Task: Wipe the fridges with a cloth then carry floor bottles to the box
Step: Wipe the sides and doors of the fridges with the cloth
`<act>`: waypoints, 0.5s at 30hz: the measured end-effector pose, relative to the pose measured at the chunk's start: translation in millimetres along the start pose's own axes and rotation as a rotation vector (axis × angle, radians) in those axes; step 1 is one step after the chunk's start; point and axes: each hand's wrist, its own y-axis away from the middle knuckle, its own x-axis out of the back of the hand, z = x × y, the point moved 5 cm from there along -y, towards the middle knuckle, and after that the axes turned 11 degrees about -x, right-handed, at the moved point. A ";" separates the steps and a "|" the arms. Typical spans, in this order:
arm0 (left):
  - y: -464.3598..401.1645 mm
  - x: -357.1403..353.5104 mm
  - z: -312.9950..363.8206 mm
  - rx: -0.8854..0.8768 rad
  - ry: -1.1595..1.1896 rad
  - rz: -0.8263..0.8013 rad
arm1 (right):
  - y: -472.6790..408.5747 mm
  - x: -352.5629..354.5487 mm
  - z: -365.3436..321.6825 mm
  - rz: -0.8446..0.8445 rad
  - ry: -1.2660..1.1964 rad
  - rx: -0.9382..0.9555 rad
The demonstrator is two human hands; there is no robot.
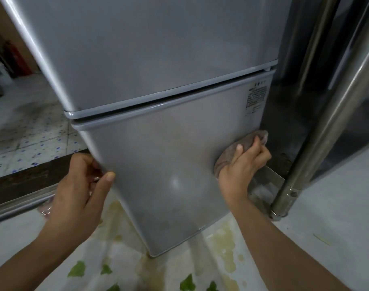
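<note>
Right hand (241,164) grips the cloth (231,152) against the lower fridge door (168,156), centre-right; left hand (82,185) clasps the door's edge. Overlapping strokes suit best.

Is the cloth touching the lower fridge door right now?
Touching. The head view shows the right hand pressing the cloth flat against the lower fridge door, near its right edge.

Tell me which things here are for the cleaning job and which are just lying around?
For the job: cloth held in the right hand; grey fridge, its door edge gripped by the left hand.
Just around: steel pole, leaf scraps, red canister.
</note>
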 end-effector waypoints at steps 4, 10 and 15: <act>0.0 0.0 -4.2 -0.022 -0.031 0.005 | -28.7 8.6 -43.5 0.086 -0.072 0.125; 2.6 -1.0 -9.6 0.053 0.008 0.000 | -67.1 1.2 -40.9 0.009 -0.130 0.119; 4.6 -3.3 -6.6 0.053 0.026 0.017 | -40.4 -8.1 53.5 -0.199 -0.079 -0.132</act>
